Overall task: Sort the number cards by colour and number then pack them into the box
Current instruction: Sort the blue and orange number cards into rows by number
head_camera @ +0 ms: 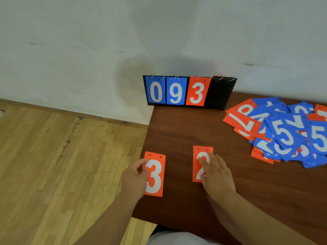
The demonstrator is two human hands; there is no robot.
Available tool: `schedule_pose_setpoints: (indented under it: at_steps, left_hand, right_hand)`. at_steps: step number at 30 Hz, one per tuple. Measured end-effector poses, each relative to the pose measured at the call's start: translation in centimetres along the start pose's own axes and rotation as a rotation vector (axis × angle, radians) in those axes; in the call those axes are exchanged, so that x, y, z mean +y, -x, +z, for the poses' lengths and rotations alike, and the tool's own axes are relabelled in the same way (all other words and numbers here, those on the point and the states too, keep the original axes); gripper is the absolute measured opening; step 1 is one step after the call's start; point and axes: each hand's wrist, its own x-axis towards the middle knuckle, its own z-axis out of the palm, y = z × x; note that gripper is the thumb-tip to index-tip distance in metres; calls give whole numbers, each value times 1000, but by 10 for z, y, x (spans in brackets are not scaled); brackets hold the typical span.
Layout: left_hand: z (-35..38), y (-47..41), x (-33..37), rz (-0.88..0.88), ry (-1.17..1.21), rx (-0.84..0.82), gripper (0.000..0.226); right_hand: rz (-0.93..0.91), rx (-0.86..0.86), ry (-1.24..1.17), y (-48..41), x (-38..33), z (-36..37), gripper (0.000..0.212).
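An orange card with a white 3 (155, 175) lies near the table's left edge. My left hand (134, 177) pinches its left side between thumb and fingers. To the right, an orange card with a white 2 (200, 156) lies flat on the table, and my right hand (216, 175) rests on it with fingers spread, covering its lower right part. A loose pile of blue and orange number cards (284, 133) is heaped at the right.
A black flip scoreboard (219, 92) stands at the table's back against the wall, showing blue 0, blue 9 and orange 3; its fourth slot is bare. The dark wooden table (177, 128) ends at left over a parquet floor (62, 156).
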Motion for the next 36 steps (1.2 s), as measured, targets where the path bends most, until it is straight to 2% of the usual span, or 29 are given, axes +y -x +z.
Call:
schedule_pose_setpoints:
  at_steps: [2,14,15,17,19,20,23,26,28,31,33,36]
  left_hand:
    - [3,-1,1,5,-20,-24,29]
    - [42,5,21,20,-26,-159,28]
    - [46,6,24,22,-18,-168,28]
    - [54,8,29,21,16,-193,28]
    - [65,11,38,42,30,-225,27]
    - [71,14,43,58,31,-248,26]
    - [94,24,59,114,99,-355,24]
    - [117,29,66,197,120,-437,31]
    - [129,28,62,323,-34,-465,36]
    - [141,19,48,681,-659,-537,60]
    - [147,13,40,834,-963,-580,70]
    - [155,10,31,873,-1086,-613,72]
  right_hand:
    - [-73,-26,20,-1,0,4,59]
    - [-19,-11,-79,36,11,17,58]
    - [1,28,-139,37,11,13,57]
    - [106,76,-437,39,8,0,51]
    - [184,32,-810,38,4,-12,49]
    - [192,-13,-919,38,3,-18,49]
    - [173,-18,-1049,39,7,-31,46]
    - [262,61,-1085,40,26,-39,40]
    - [342,117,-1033,42,49,-37,39]
    - [433,140,-854,47,89,-22,43]
    - [425,128,-738,50,108,-10,46]
    - [371,94,-483,52,118,7,52]
